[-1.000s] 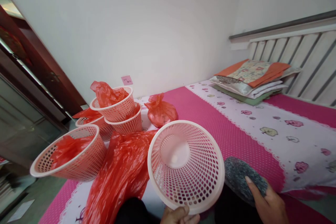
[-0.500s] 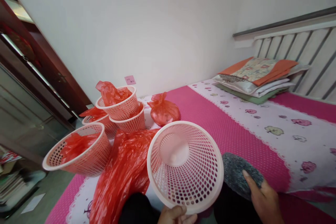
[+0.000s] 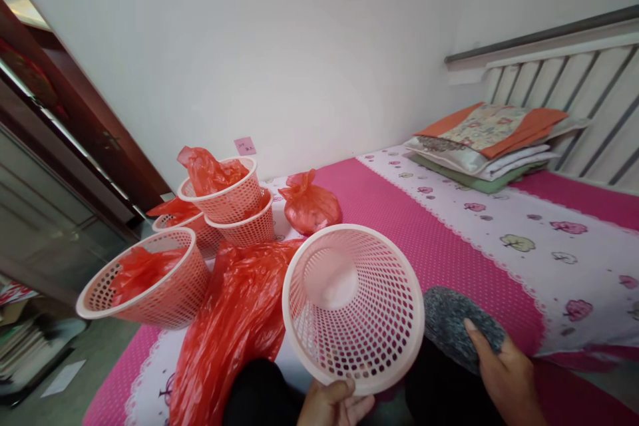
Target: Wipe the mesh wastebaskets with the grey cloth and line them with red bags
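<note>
My left hand [image 3: 335, 403] grips the near rim of a pale pink plastic basket [image 3: 352, 306] between thumb and fingers. The basket is tilted, its mouth toward me, and only its perforated wall and round bottom show inside. To its right, my right hand [image 3: 506, 373] is closed on a folded, speckled dark grey cloth [image 3: 459, 323], the thumb lying on top. The cloth is close to the basket's right side. Left of the basket, a loose heap of red plastic bags [image 3: 234, 319] spreads over the bed. Behind it sits a tied red plastic bag [image 3: 312, 206] with contents I cannot make out.
Several similar baskets, including a near one [image 3: 164, 296] and a stacked one [image 3: 224, 193], stand at the left with red bags in them. Folded cushions and cloths [image 3: 492, 140] lie on the bed [image 3: 379, 213] by the radiator [image 3: 594, 96]. A pink note [image 3: 244, 146] is on the wall.
The basket in my left hand has been raised very slightly. Both hands keep their hold, and the whole view has shifted a little.
</note>
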The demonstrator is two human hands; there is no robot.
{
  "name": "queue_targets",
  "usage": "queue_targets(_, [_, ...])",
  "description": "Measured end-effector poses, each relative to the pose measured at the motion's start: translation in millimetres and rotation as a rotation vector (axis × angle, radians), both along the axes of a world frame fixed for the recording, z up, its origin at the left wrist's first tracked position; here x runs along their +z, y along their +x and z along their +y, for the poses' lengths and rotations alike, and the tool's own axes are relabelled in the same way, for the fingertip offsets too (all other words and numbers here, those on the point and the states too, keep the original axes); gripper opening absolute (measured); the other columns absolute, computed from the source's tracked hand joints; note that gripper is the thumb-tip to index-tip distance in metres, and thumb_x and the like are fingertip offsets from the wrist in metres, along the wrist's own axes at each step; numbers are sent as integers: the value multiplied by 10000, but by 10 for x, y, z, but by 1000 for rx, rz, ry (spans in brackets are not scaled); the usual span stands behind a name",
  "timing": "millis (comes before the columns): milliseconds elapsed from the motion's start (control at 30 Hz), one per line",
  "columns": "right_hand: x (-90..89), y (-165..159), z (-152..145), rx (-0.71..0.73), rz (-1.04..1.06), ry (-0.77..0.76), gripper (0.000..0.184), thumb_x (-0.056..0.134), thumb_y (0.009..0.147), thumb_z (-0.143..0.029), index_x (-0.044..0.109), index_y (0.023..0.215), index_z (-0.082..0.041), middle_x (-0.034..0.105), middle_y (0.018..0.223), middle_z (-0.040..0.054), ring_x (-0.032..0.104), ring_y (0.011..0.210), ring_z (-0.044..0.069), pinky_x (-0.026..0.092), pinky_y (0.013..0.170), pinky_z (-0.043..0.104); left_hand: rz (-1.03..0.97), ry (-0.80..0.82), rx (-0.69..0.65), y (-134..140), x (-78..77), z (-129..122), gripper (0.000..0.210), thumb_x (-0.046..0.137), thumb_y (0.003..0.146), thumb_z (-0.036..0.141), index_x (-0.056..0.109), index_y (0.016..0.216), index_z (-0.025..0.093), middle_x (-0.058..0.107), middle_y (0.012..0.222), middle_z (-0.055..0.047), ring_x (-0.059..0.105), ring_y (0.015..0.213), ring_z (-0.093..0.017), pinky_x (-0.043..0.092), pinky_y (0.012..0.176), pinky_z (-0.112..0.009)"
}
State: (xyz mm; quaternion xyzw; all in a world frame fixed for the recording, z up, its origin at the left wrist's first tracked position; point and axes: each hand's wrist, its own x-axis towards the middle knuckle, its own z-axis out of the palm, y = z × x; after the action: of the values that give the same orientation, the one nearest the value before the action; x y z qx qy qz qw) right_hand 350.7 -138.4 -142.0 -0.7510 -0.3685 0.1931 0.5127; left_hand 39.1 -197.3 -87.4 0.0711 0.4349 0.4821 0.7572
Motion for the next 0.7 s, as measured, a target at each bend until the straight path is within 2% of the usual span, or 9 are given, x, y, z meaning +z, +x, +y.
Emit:
queue_targets(100, [28, -23, -1, 12, 77, -35, 655, 590, 771, -679, 756, 1095, -135, 810, 1032, 170, 739, 1078, 411, 582, 930, 482, 7, -9, 2, -1, -8, -13, 804, 816, 712, 17, 525, 1457, 94, 829, 1017, -185, 814, 922, -330, 631, 866, -389])
queue_targets(500, [119, -21, -24, 33, 117, -54, 687, 591, 720, -692, 736, 1108, -144, 807, 1062, 177, 726, 1113, 423, 557, 974, 504, 52, -47, -33, -23, -91, -36, 859, 771, 679, -6, 511, 1491, 102, 831, 1004, -161, 807, 890, -316, 624, 839, -381])
queue_targets(700, [32, 11, -7, 33, 50, 10, 634, 603, 764, -658, 750, 1094, -138, 812, 1028, 160, 745, 1052, 402, 582, 927, 488, 60, -38, -28, -17, -77, -29, 859, 764, 674, -16, 510, 1487, 97, 829, 947, -146, 803, 842, -300, 619, 823, -375])
